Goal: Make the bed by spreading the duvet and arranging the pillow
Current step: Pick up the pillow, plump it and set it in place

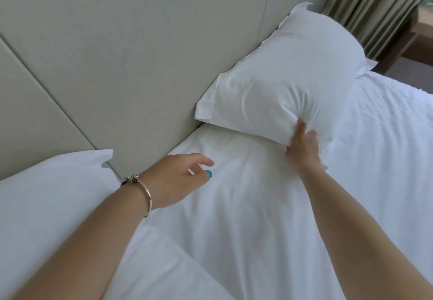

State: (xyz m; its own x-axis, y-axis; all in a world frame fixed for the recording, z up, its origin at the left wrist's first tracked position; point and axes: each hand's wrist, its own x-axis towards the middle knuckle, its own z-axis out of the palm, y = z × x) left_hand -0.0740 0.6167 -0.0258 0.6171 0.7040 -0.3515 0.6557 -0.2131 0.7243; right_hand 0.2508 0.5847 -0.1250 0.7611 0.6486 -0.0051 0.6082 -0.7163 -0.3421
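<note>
Padded headboard (140, 65) | white pillow (281, 84) plump, creased | right hand (302, 147) pinching its corner | left hand (178, 180) spread loose

No readable text, no labels, no brands, no numbers (all plain white linen), no signs

Right hand (303, 146) grips pillow (281, 84); left hand (178, 180) loose.

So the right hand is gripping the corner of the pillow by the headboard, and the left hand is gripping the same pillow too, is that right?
Not quite. The right hand does pinch the near corner of the pillow leaning against the headboard, but the head view shows the left hand open and empty, hovering over the white duvet, apart from that pillow.
</note>
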